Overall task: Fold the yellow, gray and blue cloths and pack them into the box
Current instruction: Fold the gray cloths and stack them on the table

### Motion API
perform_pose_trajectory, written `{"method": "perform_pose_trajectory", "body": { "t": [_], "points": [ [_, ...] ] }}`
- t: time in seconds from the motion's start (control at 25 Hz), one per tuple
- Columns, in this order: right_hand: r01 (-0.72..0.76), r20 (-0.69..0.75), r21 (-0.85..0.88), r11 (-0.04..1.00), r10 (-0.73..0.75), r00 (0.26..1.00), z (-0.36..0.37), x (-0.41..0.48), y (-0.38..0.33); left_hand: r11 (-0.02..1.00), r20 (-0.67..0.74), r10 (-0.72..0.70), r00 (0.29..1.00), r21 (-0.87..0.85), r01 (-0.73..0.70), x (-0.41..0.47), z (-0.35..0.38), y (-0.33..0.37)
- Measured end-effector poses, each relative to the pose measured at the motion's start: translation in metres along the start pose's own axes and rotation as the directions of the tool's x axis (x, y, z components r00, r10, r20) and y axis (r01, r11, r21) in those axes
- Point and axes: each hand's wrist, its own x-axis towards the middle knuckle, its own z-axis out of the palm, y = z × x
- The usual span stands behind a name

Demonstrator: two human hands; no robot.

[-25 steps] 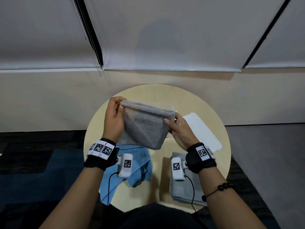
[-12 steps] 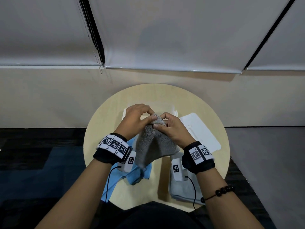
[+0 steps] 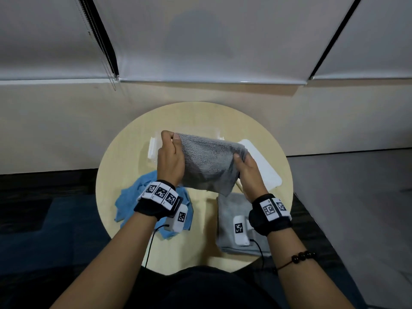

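Observation:
I hold a dark gray cloth (image 3: 208,162) stretched in the air over the table, folded into a narrower band. My left hand (image 3: 170,158) pinches its upper left corner and my right hand (image 3: 247,169) grips its right end. Behind the cloth a clear plastic box (image 3: 156,144) stands on the table, mostly hidden. A crumpled blue cloth (image 3: 131,198) lies at the near left under my left wrist. Folded flat, a lighter gray cloth (image 3: 230,221) rests at the near right. No yellow cloth is in view.
The round wooden table (image 3: 124,166) stands against a cream wall. The white box lid (image 3: 265,172) lies at the right, beside the box. Dark floor surrounds the table, and window blinds hang above.
Half a second ago my hands met at the middle with the cloth doubled over. They have since drawn apart and stretched the folded gray cloth between them.

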Motion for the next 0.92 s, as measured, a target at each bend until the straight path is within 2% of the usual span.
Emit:
{"method": "perform_pose_trajectory", "body": {
  "t": [0.08,0.2,0.32,0.48,0.64,0.72,0.84,0.92],
  "points": [
    [0.03,-0.13,-0.162,0.986,-0.051,0.99,-0.001,-0.008,0.003,1.0,-0.023,-0.005,1.0,-0.005,0.005,-0.012,0.018,-0.006],
    [0.075,-0.189,-0.395,0.915,-0.161,0.969,-0.016,-0.027,0.015,1.0,-0.05,-0.016,0.999,-0.012,0.016,-0.032,0.043,-0.02],
    [0.005,-0.241,-0.522,0.853,-0.153,0.959,-0.04,-0.046,0.036,0.996,0.043,-0.071,0.997,0.06,0.068,-0.059,0.073,-0.038],
    [-0.179,-0.284,-0.572,0.8,0.011,0.959,-0.076,-0.069,0.076,0.96,0.237,-0.196,0.952,0.247,0.136,-0.098,0.109,-0.06],
    [-0.32,-0.298,-0.575,0.753,0.171,0.939,-0.102,-0.077,0.099,0.91,0.32,-0.37,0.872,0.313,0.272,-0.116,0.138,-0.063],
    [-0.415,-0.32,-0.51,0.754,0.281,0.905,-0.114,-0.073,0.103,0.87,0.35,-0.485,0.801,0.289,0.4,-0.115,0.152,-0.06],
    [-0.573,-0.32,-0.403,0.714,0.476,0.819,-0.129,-0.075,0.11,0.749,0.376,-0.66,0.65,0.267,0.606,-0.113,0.152,-0.067],
    [-0.6,-0.311,-0.425,0.678,0.513,0.8,-0.134,-0.082,0.117,0.753,0.433,-0.655,0.619,0.302,0.585,-0.123,0.143,-0.074]
  ]
}}
